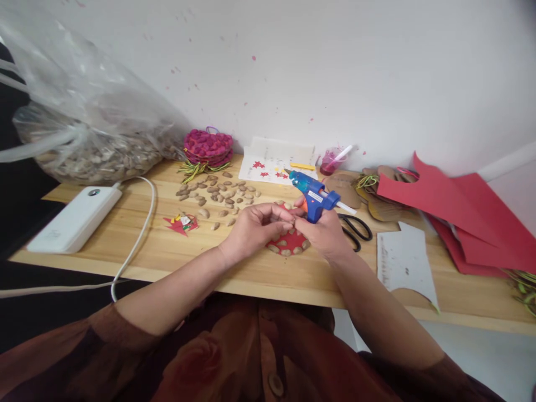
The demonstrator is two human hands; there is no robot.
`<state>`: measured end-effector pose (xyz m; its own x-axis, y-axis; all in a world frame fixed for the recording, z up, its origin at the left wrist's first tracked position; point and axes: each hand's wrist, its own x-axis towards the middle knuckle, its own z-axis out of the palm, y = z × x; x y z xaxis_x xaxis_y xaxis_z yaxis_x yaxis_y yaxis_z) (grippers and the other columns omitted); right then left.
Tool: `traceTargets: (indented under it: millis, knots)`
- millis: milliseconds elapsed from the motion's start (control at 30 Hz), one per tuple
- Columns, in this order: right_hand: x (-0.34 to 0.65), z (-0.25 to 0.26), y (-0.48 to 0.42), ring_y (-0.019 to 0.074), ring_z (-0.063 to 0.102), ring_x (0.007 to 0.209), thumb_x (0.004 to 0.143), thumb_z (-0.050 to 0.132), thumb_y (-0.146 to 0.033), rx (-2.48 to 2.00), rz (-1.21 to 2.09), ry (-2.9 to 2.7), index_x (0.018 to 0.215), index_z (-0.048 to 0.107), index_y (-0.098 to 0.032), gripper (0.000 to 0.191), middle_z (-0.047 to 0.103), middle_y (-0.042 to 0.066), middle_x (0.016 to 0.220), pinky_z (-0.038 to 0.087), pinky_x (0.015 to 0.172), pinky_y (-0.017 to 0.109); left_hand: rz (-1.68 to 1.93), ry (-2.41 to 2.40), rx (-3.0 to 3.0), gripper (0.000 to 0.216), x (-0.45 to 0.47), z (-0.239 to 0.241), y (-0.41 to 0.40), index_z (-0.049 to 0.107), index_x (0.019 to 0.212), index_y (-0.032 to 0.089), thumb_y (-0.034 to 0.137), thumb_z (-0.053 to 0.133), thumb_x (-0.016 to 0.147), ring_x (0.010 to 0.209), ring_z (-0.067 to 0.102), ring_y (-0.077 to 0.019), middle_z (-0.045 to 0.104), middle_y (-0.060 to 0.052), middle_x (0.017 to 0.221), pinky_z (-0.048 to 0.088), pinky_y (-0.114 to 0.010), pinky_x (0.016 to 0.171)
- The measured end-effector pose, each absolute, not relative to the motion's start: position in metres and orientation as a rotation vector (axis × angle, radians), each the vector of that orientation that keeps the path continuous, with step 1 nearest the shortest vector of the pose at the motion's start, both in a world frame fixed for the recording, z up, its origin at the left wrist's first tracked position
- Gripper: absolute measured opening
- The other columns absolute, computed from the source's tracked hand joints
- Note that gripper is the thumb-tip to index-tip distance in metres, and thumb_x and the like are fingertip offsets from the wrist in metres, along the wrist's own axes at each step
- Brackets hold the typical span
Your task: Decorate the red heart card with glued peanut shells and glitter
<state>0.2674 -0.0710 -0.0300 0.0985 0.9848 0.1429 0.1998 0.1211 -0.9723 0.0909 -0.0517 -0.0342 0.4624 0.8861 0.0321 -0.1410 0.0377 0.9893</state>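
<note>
My right hand (320,230) grips a blue and orange glue gun (313,195), its nozzle pointing left and away from me. My left hand (256,228) is closed in a pinch, fingertips meeting the right hand's, holding what looks like a small shell. Both hands hover over a red disc (288,243) ringed with glued shells, lying on the wooden table (138,240). The disc is mostly hidden beneath my hands.
Loose shells (218,192) lie scattered behind the left hand. Black scissors (357,229) sit right of my hand. A plastic bag of shells (92,151), white power bank (75,220) with cable, pink craft stack (208,146), star sheet (272,164), red paper (460,212) and cardboard (404,259) surround.
</note>
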Motion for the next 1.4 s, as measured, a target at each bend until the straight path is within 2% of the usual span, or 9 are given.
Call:
traceTargets:
  millis: [133,233,300,433,633,900,1100,1300,1400]
  knots:
    - [0.270,-0.031,-0.069,0.0145,0.064,0.060,0.074,0.077,-0.030,-1.303,0.972,-1.262,0.094,0.059,-0.024,0.027,0.068,-0.004,0.075,0.053,0.060,0.031,0.959,0.784,1.323,0.033,0.071,-0.026,-0.037,0.075,0.097,0.016,0.037,0.085,0.073,0.076,0.070,-0.0146,0.077,-0.004,0.087,0.058,-0.029,0.075]
    - [0.271,-0.030,-0.069,0.0132,0.060,0.052,0.075,0.080,-0.034,-1.290,1.050,-1.204,0.093,0.058,-0.024,0.031,0.067,-0.004,0.072,0.048,0.051,0.028,0.952,0.975,1.482,0.030,0.029,-0.018,-0.016,0.076,0.095,0.015,0.035,0.083,0.073,0.072,0.068,-0.0141,0.076,-0.005,0.085,0.057,-0.028,0.071]
    - [0.272,-0.031,-0.070,0.0138,0.062,0.055,0.075,0.083,-0.034,-1.296,1.036,-1.193,0.096,0.059,-0.024,0.033,0.068,-0.003,0.073,0.048,0.052,0.028,0.933,1.160,1.606,0.026,-0.005,-0.014,-0.004,0.077,0.092,0.016,0.034,0.081,0.073,0.070,0.067,-0.0155,0.077,-0.006,0.085,0.054,-0.028,0.066]
    - [0.273,-0.035,-0.070,0.0159,0.064,0.060,0.076,0.084,-0.034,-1.308,1.037,-1.226,0.096,0.062,-0.024,0.031,0.070,-0.001,0.072,0.045,0.049,0.026,0.896,1.424,1.724,0.016,-0.056,-0.017,0.007,0.078,0.084,0.018,0.029,0.076,0.073,0.075,0.069,-0.0190,0.078,-0.007,0.086,0.054,-0.031,0.068]
    - [0.275,-0.041,-0.067,0.0146,0.057,0.052,0.076,0.085,-0.036,-1.328,1.068,-1.202,0.097,0.062,-0.025,0.033,0.069,-0.002,0.068,0.041,0.046,0.026,0.757,1.419,1.795,0.016,-0.057,-0.041,0.012,0.076,0.080,0.020,0.029,0.080,0.068,0.065,0.066,-0.0168,0.074,-0.002,0.072,0.050,-0.028,0.061]
    - [0.275,-0.040,-0.067,0.0144,0.058,0.052,0.073,0.086,-0.038,-1.365,1.080,-1.181,0.096,0.062,-0.025,0.035,0.070,-0.002,0.069,0.043,0.046,0.026,0.710,1.484,2.002,0.007,-0.045,-0.045,0.013,0.078,0.075,0.022,0.027,0.080,0.071,0.073,0.066,-0.0174,0.074,-0.001,0.077,0.048,-0.029,0.069]
    - [0.276,-0.041,-0.067,0.0139,0.059,0.055,0.075,0.085,-0.038,-1.389,1.053,-1.205,0.096,0.063,-0.023,0.034,0.069,-0.001,0.070,0.043,0.048,0.025,0.947,1.646,2.048,0.011,-0.057,-0.041,0.017,0.079,0.087,0.022,0.025,0.069,0.084,0.077,0.064,-0.0204,0.075,-0.005,0.087,0.048,-0.033,0.074]
    - [0.278,-0.043,-0.066,0.0142,0.059,0.056,0.076,0.085,-0.039,-1.404,1.053,-1.217,0.097,0.064,-0.024,0.034,0.070,-0.001,0.072,0.044,0.048,0.026,0.738,1.583,2.328,0.010,-0.046,-0.035,0.019,0.078,0.088,0.020,0.019,0.072,0.080,0.093,0.065,-0.0250,0.078,-0.005,0.093,0.049,-0.039,0.091]
    - [0.277,-0.042,-0.067,0.0141,0.059,0.055,0.076,0.085,-0.040,-1.395,1.056,-1.227,0.097,0.063,-0.024,0.034,0.069,-0.002,0.069,0.043,0.048,0.025,0.648,1.586,2.401,0.012,-0.039,-0.037,0.019,0.078,0.089,0.018,0.016,0.068,0.082,0.092,0.065,-0.0244,0.078,-0.006,0.094,0.048,-0.039,0.094]
